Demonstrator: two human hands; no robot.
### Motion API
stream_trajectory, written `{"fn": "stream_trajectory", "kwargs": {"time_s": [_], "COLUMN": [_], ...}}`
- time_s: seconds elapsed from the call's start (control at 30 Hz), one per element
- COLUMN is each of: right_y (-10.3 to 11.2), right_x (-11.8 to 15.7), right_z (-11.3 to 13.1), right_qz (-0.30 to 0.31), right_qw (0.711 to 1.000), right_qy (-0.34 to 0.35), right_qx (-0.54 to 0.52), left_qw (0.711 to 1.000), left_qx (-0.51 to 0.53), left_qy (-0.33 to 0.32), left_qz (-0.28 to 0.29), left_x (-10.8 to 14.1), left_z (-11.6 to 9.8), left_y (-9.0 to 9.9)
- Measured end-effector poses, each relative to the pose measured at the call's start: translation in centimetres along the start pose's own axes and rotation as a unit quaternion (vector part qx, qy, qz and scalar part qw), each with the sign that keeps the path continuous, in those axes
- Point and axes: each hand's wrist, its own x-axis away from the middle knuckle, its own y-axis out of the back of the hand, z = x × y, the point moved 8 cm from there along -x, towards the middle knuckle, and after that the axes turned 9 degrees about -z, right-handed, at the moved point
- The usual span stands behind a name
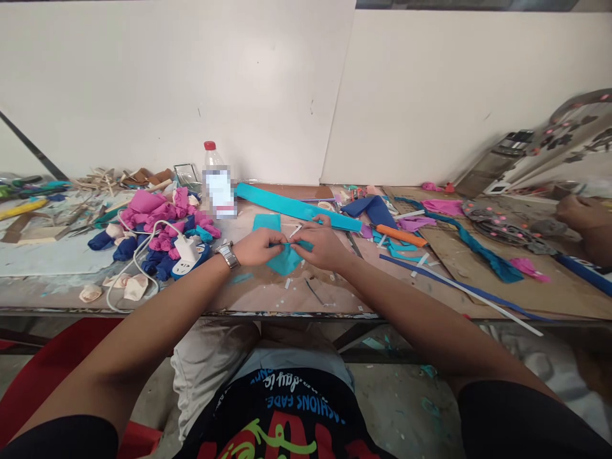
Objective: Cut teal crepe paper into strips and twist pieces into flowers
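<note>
Both hands, left (258,247) and right (324,245), held low over table (248,290), fingertips nearly meeting; teal fabric (282,260) pinched between fingers, hanging below them.

Where they pinch, the left hand (261,247) and right hand (325,247) hide part of the turquoise sheet (283,262). Beyond the grip, leftward, pixelation masks the red-capped bottle's (213,157) lower part. Far right of it, another person's blurred hand (579,215) meets the picture's edge at the arm.
</note>
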Motion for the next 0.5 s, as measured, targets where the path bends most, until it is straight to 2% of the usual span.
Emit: {"fn": "stream_trajectory", "kwargs": {"time_s": [0.5], "right_y": [-0.12], "right_x": [0.17], "right_z": [0.24], "right_qz": [0.0], "right_qw": [0.999], "right_qy": [0.038], "right_qx": [0.015], "left_qw": [1.0], "left_qx": [-0.004], "left_qy": [0.022], "left_qz": [0.02], "left_x": [-0.05], "left_z": [0.27], "left_y": [-0.36]}}
